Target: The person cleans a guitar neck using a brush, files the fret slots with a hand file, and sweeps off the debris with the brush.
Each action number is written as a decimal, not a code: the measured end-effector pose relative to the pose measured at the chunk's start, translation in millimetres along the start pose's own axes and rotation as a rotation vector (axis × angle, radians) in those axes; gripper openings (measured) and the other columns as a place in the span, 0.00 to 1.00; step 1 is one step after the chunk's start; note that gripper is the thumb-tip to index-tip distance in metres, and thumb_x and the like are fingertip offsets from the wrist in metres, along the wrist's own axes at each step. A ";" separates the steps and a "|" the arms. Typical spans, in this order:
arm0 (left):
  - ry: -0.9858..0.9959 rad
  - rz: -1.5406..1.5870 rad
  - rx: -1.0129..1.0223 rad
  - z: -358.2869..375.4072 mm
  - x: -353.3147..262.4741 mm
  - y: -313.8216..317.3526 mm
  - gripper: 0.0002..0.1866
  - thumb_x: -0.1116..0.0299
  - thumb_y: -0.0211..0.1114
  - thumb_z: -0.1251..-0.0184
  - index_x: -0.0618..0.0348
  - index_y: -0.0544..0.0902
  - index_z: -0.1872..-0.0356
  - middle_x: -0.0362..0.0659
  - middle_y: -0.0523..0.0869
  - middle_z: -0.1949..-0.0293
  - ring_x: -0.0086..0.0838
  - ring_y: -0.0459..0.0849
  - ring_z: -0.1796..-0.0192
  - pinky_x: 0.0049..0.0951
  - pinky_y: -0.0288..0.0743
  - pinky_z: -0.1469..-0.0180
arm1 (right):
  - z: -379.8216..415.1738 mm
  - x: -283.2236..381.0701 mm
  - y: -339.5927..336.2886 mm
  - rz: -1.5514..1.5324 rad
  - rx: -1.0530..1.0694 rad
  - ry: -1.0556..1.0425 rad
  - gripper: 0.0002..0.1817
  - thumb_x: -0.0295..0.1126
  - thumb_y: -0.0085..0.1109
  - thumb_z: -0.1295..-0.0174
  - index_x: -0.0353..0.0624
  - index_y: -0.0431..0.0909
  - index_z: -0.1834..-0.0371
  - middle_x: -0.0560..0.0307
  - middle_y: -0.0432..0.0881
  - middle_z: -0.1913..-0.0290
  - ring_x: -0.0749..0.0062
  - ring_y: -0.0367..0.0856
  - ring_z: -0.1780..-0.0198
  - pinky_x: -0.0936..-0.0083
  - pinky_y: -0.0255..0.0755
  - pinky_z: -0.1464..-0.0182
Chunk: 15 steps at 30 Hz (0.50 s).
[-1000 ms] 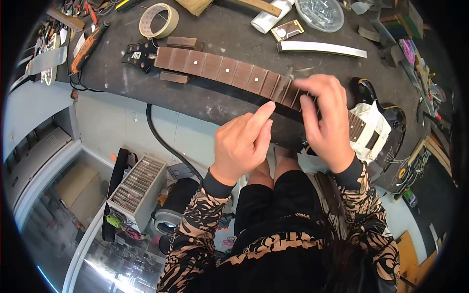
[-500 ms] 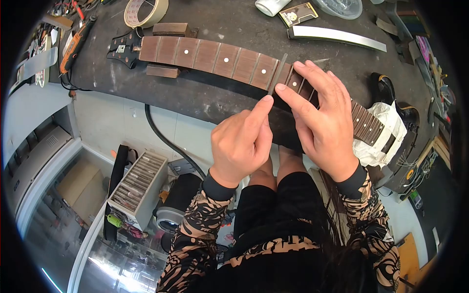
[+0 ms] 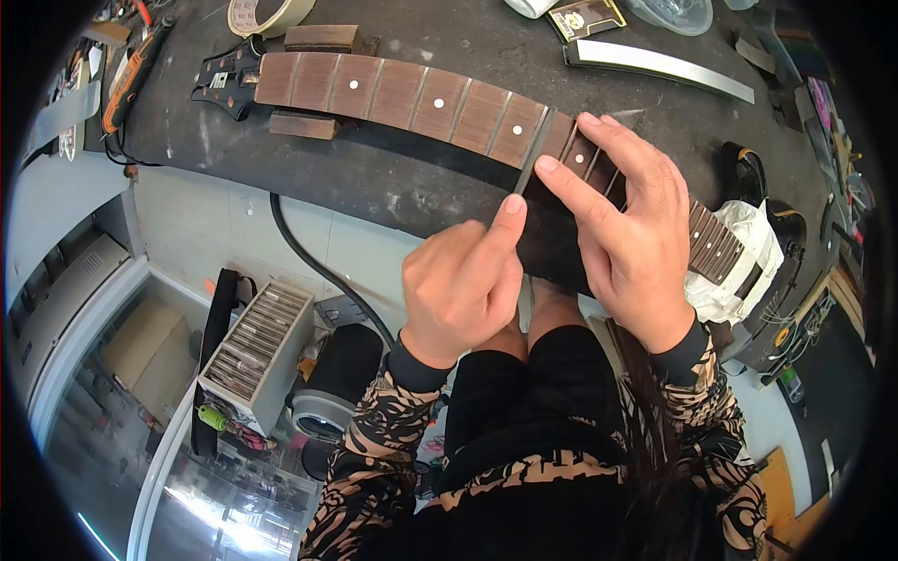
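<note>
A guitar neck (image 3: 393,92) with dot inlays lies across the bench, its dark headstock (image 3: 227,81) at the left. A thin, grey file-like metal strip (image 3: 536,150) lies crosswise on the fretboard along a fret line. My left hand (image 3: 463,290) is closed at the strip's near end, index finger stretched along it and the other fingers curled; its grip is partly hidden. My right hand (image 3: 636,224) is spread over the fretboard, index fingertip at the strip's side and the other fingertips at the board's far edge.
Wooden blocks (image 3: 304,124) sit by the neck's left end. White covering (image 3: 744,257) wraps the guitar body (image 3: 786,229) at right. A tape roll (image 3: 268,13), a silvery bar (image 3: 664,70) and an orange-black tool (image 3: 137,77) lie on the bench (image 3: 365,168).
My left hand and the strip have slid slightly toward me across the fretboard. My right hand keeps about the same place on the neck. The whole view has shifted a little.
</note>
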<state>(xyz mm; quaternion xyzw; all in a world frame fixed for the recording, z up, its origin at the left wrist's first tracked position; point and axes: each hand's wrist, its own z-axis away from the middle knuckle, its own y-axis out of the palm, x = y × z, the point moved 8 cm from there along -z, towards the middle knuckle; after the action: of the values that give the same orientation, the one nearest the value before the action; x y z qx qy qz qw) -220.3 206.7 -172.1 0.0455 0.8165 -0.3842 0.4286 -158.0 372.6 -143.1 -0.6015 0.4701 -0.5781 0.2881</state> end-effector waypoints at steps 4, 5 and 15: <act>0.015 -0.007 0.002 8.1 -0.8 -3.8 0.35 0.86 0.71 0.43 0.64 0.89 0.29 0.41 0.74 0.74 0.36 0.76 0.77 0.38 0.72 0.74 | -0.2 -0.7 0.7 0.011 -0.010 -0.011 0.30 0.27 0.71 0.37 0.66 0.91 0.30 0.55 0.83 0.23 0.51 0.83 0.25 0.48 0.74 0.25; 0.014 -0.009 0.009 6.2 -0.3 -2.1 0.35 0.86 0.71 0.43 0.64 0.89 0.29 0.41 0.74 0.74 0.36 0.76 0.77 0.38 0.72 0.74 | 0.0 -0.8 0.9 0.013 -0.012 -0.014 0.30 0.28 0.70 0.37 0.66 0.91 0.30 0.55 0.83 0.23 0.51 0.84 0.25 0.48 0.74 0.25; -0.028 -0.015 0.043 15.4 -2.8 -8.3 0.33 0.85 0.73 0.44 0.65 0.90 0.31 0.41 0.74 0.75 0.37 0.76 0.77 0.38 0.73 0.73 | -0.1 -1.3 2.1 0.007 0.030 -0.019 0.37 0.16 0.67 0.44 0.61 0.92 0.30 0.49 0.81 0.22 0.45 0.83 0.24 0.51 0.73 0.28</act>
<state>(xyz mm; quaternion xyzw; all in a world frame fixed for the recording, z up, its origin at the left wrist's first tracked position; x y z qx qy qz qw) -211.7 191.4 -170.3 0.0432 0.8022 -0.4056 0.4360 -158.4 373.0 -145.5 -0.6009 0.4607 -0.5784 0.3035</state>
